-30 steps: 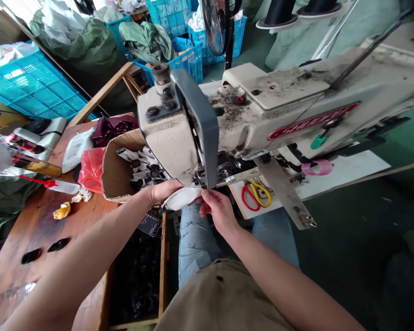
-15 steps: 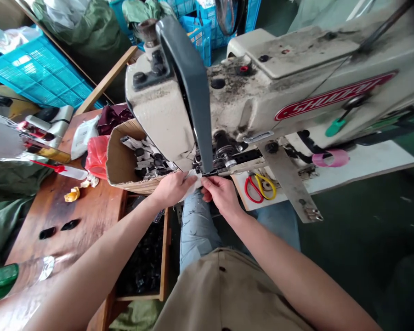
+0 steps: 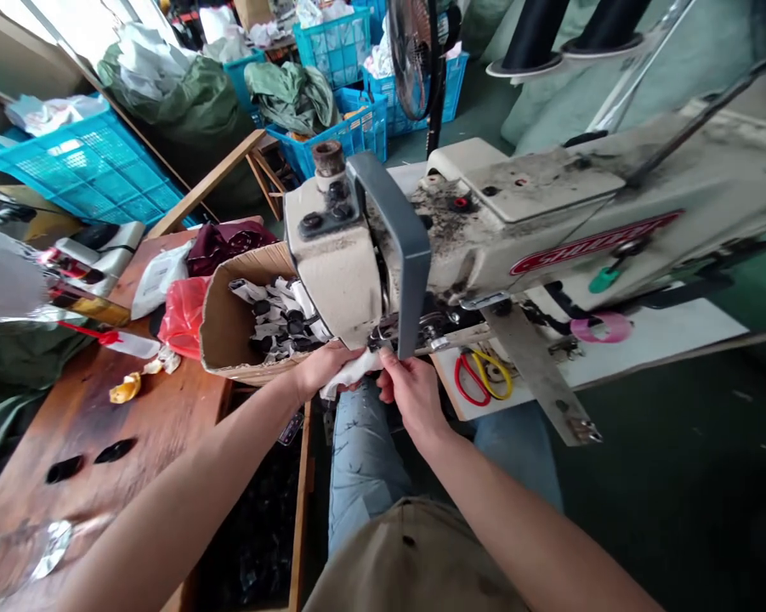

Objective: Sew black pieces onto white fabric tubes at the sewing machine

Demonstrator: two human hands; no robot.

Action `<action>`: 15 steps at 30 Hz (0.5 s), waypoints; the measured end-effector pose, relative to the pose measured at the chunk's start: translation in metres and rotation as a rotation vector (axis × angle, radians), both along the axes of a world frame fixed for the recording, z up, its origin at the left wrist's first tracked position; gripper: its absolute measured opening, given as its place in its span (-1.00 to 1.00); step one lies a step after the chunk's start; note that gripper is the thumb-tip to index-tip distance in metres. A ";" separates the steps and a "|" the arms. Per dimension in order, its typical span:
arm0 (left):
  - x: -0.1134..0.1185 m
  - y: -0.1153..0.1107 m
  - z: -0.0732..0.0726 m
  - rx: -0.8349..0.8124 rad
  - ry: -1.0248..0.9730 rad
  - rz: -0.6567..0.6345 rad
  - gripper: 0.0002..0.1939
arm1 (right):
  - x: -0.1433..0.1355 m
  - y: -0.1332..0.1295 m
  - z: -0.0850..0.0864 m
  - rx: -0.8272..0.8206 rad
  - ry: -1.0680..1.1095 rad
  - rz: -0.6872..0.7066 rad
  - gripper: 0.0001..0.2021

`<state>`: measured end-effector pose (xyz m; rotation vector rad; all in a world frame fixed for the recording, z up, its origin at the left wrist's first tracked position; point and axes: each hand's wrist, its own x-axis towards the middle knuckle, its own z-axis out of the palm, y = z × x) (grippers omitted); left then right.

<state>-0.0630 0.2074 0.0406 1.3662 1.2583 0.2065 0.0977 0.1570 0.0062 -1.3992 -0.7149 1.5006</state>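
A small piece of white cloth (image 3: 352, 371) lies under the needle end of a sewing machine (image 3: 335, 263), its loose end hanging toward me. My left hand (image 3: 324, 369) grips the cloth from the left, fingers partly hidden behind it. At the cloth's right end, close to the needle area, my right hand (image 3: 409, 384) pinches it between thumb and fingers. The machine's grey guard (image 3: 414, 246) hides part of the needle area. Just right of my right hand, scissors with one red and one yellow handle (image 3: 483, 376) rest on the white machine bed.
A cardboard box (image 3: 220, 340) of black-and-white pieces stands left of the machine head. The wooden table (image 3: 184, 425) holds a red plastic bag (image 3: 184, 316), orange peel (image 3: 126, 389) and two black pieces. A metal plate (image 3: 541, 374) juts toward me at right. Below is an open drawer (image 3: 301, 510).
The view has tilted up, showing more of the baskets, a fan and thread cones behind. More of the white cloth now shows between my hands, which stay at the needle area.
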 end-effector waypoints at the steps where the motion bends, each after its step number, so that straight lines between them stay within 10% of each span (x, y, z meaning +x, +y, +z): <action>1: -0.003 0.004 -0.002 -0.087 -0.054 0.006 -0.45 | -0.001 -0.002 -0.001 0.013 0.038 -0.007 -0.50; 7: -0.008 0.022 0.017 -0.342 -0.076 -0.188 -0.30 | 0.002 -0.013 -0.010 0.115 0.196 0.033 -0.54; 15: 0.014 -0.004 0.053 0.660 0.877 -0.537 -0.56 | 0.018 -0.004 -0.003 0.173 -0.124 0.219 -0.55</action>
